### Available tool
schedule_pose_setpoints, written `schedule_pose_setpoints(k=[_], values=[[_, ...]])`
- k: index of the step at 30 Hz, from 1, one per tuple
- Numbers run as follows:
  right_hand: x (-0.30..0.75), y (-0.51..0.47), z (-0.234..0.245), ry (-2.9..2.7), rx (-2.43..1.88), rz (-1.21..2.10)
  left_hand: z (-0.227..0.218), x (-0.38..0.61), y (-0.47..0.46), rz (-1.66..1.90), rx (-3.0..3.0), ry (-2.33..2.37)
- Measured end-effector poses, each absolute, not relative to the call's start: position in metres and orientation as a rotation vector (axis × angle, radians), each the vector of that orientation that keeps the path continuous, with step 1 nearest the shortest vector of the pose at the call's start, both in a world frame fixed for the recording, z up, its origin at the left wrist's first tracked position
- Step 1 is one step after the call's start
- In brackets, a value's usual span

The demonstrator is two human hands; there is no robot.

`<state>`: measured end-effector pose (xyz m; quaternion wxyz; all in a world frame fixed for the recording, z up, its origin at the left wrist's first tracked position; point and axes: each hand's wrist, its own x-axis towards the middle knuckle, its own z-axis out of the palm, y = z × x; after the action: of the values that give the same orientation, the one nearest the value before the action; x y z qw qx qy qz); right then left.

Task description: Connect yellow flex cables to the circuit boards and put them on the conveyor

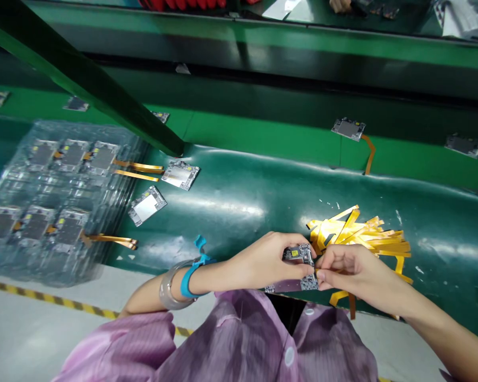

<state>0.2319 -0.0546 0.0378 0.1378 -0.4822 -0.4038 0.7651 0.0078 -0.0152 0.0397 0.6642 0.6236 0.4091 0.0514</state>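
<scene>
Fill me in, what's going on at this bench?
A person holds a circuit board in the left hand, while the right hand pinches at its edge; what those fingertips grip is mostly hidden. A heap of orange ribbon strips lies just beyond the right hand on the green bench cover. Off to the left, two loose boards lie beside a stack of clear plastic trays, whose top holds six boards.
</scene>
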Motion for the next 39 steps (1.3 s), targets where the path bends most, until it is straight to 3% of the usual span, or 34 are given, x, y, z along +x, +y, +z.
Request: schedule_pose_setpoints(k=[19, 30, 33, 36, 39], values=[[0.227, -0.047, 0.026, -0.927, -1.398, 2.137, 0.024, 0.010, -0.005, 0.196, 1.479, 1.006], [0.196, -0.002, 0.017, -1.276, -1.383, 2.039, 0.028, -0.036, -0.004, 0.506, 1.420, 1.154], [0.198, 0.044, 0.019, -1.286, -1.367, 1.896, 0.019, -0.090, 0.001, 0.677, 1.529, 1.401], [0.197, 0.115, 0.017, -1.359, -1.284, 1.635, 0.002, -0.161, 0.008, 0.579, 1.761, 1.932], [0.198, 0.184, 0.006, -1.484, -1.297, 1.334, -0.021, -0.220, 0.021, 0.531, 1.792, 2.166]])
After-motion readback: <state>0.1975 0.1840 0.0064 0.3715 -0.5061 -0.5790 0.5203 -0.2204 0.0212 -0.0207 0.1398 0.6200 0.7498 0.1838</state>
